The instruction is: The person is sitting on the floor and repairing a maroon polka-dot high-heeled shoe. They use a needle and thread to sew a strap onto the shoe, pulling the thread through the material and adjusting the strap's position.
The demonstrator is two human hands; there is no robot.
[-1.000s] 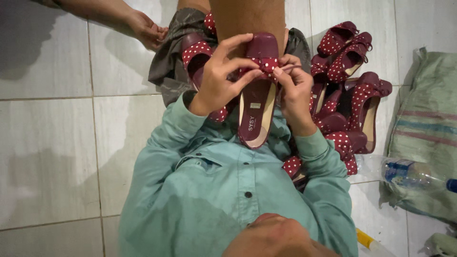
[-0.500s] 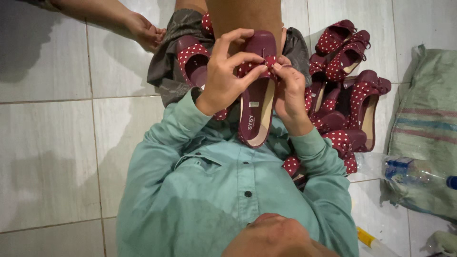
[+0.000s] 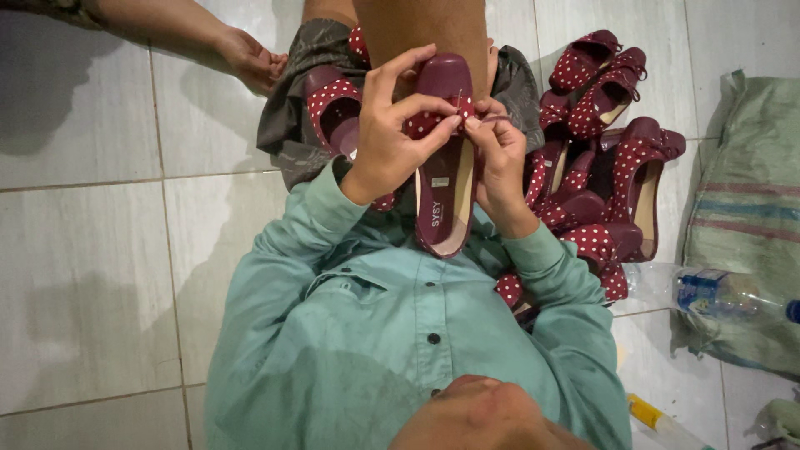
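I hold a maroon flat shoe (image 3: 446, 179) upright over my lap, its tan insole facing up. My left hand (image 3: 392, 133) grips the toe end, thumb and fingers wrapped round the red bow with white dots (image 3: 429, 123). My right hand (image 3: 502, 162) pinches the same bow from the right side, fingertips meeting the left hand's. A thin thread seems to run out of that pinch, but it is too fine to tell. A second dotted shoe (image 3: 333, 104) lies on grey shorts just left of my left hand.
A pile of matching maroon dotted shoes (image 3: 604, 158) sits on the tiled floor to the right. Beyond it lie a woven sack (image 3: 750, 200) and a plastic bottle (image 3: 717, 292). Another person's hand (image 3: 250, 58) rests on the floor at top left.
The shoe and both hands have stayed in place. My right fingers have shifted slightly at the bow and closed in against the left hand's fingertips.
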